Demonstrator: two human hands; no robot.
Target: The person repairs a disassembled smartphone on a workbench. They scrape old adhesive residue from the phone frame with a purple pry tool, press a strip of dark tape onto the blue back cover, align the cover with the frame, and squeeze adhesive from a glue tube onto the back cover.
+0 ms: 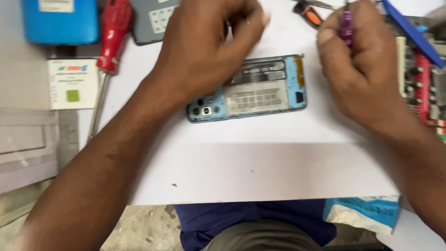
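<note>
- Grip of the right hand (pixel 367 60) was closed on a small purple-handled tool (pixel 346 25), held upright in the fist above the desk (pixel 260 167), to the right of the phone and clear of it.
- Grip of the left hand (pixel 211 44) could not be read: the fingers were curled and blurred over the phone's upper edge, and whether anything was pinched there could not be told.
- An opened phone (pixel 248 90) was laid flat near the middle of the white desk, its back cover off, with the blue frame, the camera cluster at the left end and the grey inner plate exposed.
- The left hand was set over the phone's top left part; contact with it seemed likely but was not plainly shown.
- A red screwdriver (pixel 111 42) was lain at the upper left, beside a white box (pixel 73 83) and a blue case (pixel 60 21).
- An orange-handled driver (pixel 309 14) was seen at the top edge, and a circuit board (pixel 420 79) at the far right under a blue strip (pixel 411 30).
- The step in hand was judged to be work on the phone's exposed inside, with the tool not yet applied.
- For a next move, the tool tip would need to be brought down and lined up on a small fixing while the phone was steadied flat.
</note>
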